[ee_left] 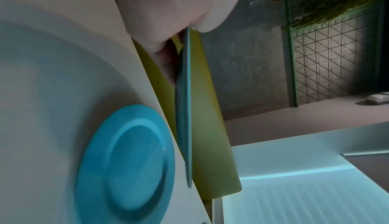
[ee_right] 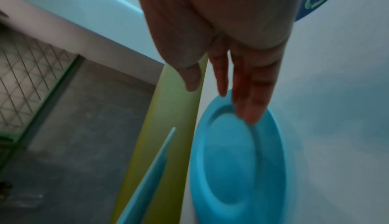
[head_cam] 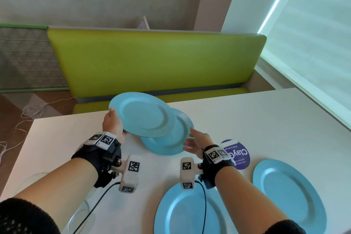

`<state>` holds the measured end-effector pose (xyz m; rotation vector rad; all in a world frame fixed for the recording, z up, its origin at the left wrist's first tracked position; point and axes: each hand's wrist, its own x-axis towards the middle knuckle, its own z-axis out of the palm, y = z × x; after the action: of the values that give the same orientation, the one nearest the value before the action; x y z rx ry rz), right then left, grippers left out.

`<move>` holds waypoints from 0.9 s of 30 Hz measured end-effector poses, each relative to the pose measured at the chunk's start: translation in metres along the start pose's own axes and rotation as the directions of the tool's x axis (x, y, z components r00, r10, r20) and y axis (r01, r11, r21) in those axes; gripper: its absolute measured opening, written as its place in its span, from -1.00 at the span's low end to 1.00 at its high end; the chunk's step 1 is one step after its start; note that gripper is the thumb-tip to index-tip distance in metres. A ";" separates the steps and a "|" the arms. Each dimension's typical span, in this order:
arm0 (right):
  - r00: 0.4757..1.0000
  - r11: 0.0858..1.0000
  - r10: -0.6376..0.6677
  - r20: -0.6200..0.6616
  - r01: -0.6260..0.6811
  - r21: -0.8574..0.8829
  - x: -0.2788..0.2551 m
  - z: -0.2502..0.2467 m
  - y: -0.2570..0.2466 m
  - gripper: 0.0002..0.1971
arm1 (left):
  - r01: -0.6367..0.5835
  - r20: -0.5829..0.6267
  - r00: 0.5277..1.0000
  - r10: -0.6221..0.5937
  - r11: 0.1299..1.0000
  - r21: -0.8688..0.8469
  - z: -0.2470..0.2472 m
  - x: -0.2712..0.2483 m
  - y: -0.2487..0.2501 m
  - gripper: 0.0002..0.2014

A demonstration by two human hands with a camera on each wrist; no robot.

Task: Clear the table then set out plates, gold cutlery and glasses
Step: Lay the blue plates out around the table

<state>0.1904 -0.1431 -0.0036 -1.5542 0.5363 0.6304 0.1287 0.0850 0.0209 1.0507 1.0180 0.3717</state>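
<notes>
The left hand [head_cam: 113, 122] pinches the near-left rim of a raised blue plate [head_cam: 142, 114], thumb on top and fingers underneath, so the plate rides level above the white table [head_cam: 266, 119] and partly overlaps a second blue plate [head_cam: 169, 138] lying flat beneath it at about 5 o'clock from the raised one. That grip at the edge looks chosen to carry the plate clear of the lower one toward an unset place. The right hand [head_cam: 197, 143] is released, fingers straight and loosely spread, just beside the near-right rim of the lower plate; the right wrist view shows the fingertips [ee_right: 250, 111] over that rim, though contact cannot be confirmed through the blur. Two more blue plates already sit near the person: one at 6 o'clock [head_cam: 182, 213], another at 4 o'clock [head_cam: 288, 192], with a purple round sticker [head_cam: 241, 156] between them and the lower plate. Bare tabletop lies toward 9 and 2 o'clock. The far table edge sits close behind the raised plate, with the green bench [head_cam: 152, 61] beyond, so a far placement leaves little margin. No cutlery or drinking glasses are plainly identifiable.
</notes>
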 end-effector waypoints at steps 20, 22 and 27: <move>0.986 0.929 -0.066 -0.150 0.116 0.352 0.036 -0.107 -0.036 -0.63 | 0.160 0.336 0.909 -0.245 0.952 0.260 0.099 -0.023 -0.030 -0.47; 0.972 0.912 -0.033 -0.234 0.125 0.390 0.049 -0.131 -0.036 -0.63 | 0.171 0.334 0.905 -0.264 0.944 0.282 0.102 -0.021 -0.031 -0.50; 0.954 0.886 0.056 -0.293 0.088 0.455 0.070 -0.172 -0.027 -0.55 | 0.155 0.339 0.903 -0.264 0.936 0.318 0.112 -0.021 -0.030 -0.71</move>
<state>0.2737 -0.3105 -0.0247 -1.1942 0.8367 0.2210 0.2054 -0.0042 0.0194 1.1981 0.8374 -0.1618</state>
